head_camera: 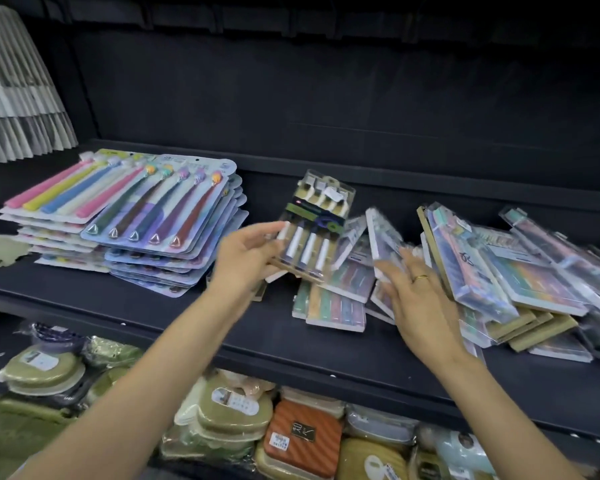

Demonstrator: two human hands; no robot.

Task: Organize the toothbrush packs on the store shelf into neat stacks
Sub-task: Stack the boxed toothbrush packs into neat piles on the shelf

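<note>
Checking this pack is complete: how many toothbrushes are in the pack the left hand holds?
4, side by side in the held pack, white handles toward the left hand, heads at its far end. None seem hidden.

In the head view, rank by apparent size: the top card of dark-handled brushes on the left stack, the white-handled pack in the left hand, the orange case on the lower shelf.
1. Top card of dark-handled brushes.
2. White-handled pack.
3. Orange case, partly hidden, so its rank is unsure.
</note>
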